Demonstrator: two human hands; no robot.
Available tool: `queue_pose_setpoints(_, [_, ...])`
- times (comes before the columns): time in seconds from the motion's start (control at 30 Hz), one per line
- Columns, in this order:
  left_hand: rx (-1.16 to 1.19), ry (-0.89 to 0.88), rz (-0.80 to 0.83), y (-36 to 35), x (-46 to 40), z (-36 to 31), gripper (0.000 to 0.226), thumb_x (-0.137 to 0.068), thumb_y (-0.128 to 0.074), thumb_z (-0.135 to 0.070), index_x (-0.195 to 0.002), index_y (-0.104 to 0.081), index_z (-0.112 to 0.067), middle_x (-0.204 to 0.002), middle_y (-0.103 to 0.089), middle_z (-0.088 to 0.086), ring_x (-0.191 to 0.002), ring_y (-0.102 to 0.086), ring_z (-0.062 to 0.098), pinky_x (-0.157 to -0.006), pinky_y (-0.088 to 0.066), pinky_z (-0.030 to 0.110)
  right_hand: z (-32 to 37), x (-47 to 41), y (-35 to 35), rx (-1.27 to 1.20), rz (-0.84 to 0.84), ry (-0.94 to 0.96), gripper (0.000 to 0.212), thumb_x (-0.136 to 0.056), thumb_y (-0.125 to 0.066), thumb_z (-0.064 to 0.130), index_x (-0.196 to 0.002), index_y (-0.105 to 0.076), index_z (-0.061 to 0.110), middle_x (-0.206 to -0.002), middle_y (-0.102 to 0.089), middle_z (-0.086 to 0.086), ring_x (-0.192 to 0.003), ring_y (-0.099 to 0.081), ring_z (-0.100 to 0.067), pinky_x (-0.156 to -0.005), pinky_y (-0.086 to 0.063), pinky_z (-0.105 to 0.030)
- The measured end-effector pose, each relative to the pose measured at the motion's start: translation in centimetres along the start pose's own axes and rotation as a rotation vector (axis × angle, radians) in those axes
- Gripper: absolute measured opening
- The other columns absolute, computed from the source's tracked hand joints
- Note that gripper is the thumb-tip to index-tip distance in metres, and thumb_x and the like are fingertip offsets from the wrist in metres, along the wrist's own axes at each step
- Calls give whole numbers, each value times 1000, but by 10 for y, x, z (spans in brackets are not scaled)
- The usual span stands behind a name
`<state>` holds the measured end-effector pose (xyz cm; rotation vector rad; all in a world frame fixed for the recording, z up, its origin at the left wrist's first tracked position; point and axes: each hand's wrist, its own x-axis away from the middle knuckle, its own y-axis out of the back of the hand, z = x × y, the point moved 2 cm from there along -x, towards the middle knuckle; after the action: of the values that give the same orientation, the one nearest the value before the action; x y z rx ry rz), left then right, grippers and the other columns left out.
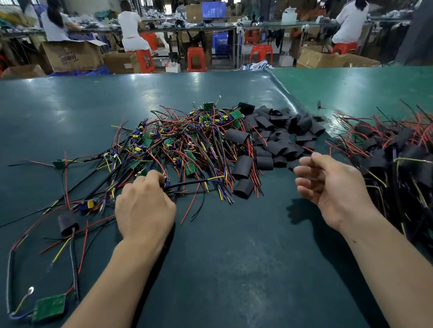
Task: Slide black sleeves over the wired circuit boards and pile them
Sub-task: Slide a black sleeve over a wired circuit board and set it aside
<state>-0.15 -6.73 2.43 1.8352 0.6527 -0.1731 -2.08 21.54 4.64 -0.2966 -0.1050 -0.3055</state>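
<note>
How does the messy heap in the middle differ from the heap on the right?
The middle heap shows bare green boards among its wires; in the right heap the boards are hidden inside black sleeves. The middle heap looks more colourful, the right one mostly black and red. The left hand grips wires at the middle heap's edge; the right hand hangs empty beside the right heap. Both lie on the green table.

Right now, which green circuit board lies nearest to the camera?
The bare green circuit board at the bottom left, beside the left forearm. It lies alone, apart from the tangled pile of boards farther back.
</note>
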Motion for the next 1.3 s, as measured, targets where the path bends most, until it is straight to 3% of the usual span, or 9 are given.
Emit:
queue_pose_setpoints(0.3, [244,-66,6,-4,0,-1,30,-87,-56,-2,-111,-70,-10,-112,-62,11,-100,-59,33,-85,-42,39,-6,3,-9,88,66,58,27,-100,-54,22,-80,-67,9,-59,-67,-2,-43,-58,-12,-41,-47,-20])
queue_pose_setpoints(0.43, [310,-148,-226,5,-1,-5,31,-87,-57,7,-114,-69,-2,-108,-67,17,-99,-59,38,-88,-42,39,-6,5,-11,148,82,106,26,-99,-55,21,-80,-67,8,-60,-68,-2,-44,-58,-13,-41,-47,-21])
queue_pose_setpoints(0.57, [378,-398,-511,16,4,-14,31,-83,-63,11,-110,-71,-3,-103,-67,15,-95,-61,31,-84,-48,40,-9,10,-16,211,146,176,21,-98,-58,19,-83,-69,10,-64,-69,-4,-48,-59,-15,-42,-48,-24])
queue_pose_setpoints(0.7, [394,-489,-504,11,11,-22,26,-83,-65,12,-104,-74,-2,-98,-69,14,-89,-62,28,-78,-52,41,-25,24,-33,380,381,304,7,-95,-64,13,-92,-68,18,-70,-71,-4,-51,-60,-12,-43,-46,-21])
queue_pose_setpoints(0.8, [489,-620,-526,15,15,-24,19,-87,-63,12,-100,-74,2,-96,-68,16,-86,-66,33,-80,-54,40,-39,30,-42,497,478,350,16,-92,-67,14,-99,-65,29,-77,-70,-7,-54,-61,-10,-45,-49,-25])
queue_pose_setpoints(1.0, [731,-810,-438,15,31,-41,29,-81,-77,2,-107,-67,-8,-97,-68,11,-88,-65,15,-83,-52,21,-41,42,-54,95,709,172,35,-84,-68,41,-110,-64,19,-85,-72,-11,-55,-64,-23,-41,-49,-24])
queue_pose_setpoints(1.1, [733,-811,-336,10,31,-42,23,-82,-78,-2,-104,-70,-7,-98,-69,11,-89,-66,16,-84,-52,22,-37,37,-50,21,633,207,30,-84,-67,41,-98,-67,14,-83,-72,-12,-58,-66,-23,-44,-51,-26])
queue_pose_setpoints(1.2, [648,-762,-302,6,27,-41,19,-85,-77,-9,-102,-73,-1,-100,-67,11,-91,-65,23,-86,-52,30,-37,19,-41,49,352,252,38,-83,-61,50,-82,-60,12,-68,-68,-6,-57,-65,-16,-44,-50,-26])
queue_pose_setpoints(1.3, [649,-659,-327,6,22,-37,14,-92,-66,-14,-92,-73,-2,-90,-69,6,-81,-64,22,-75,-53,37,-40,5,-38,241,231,254,57,-81,-54,58,-84,-57,1,-80,-68,-19,-66,-61,-16,-58,-54,-36])
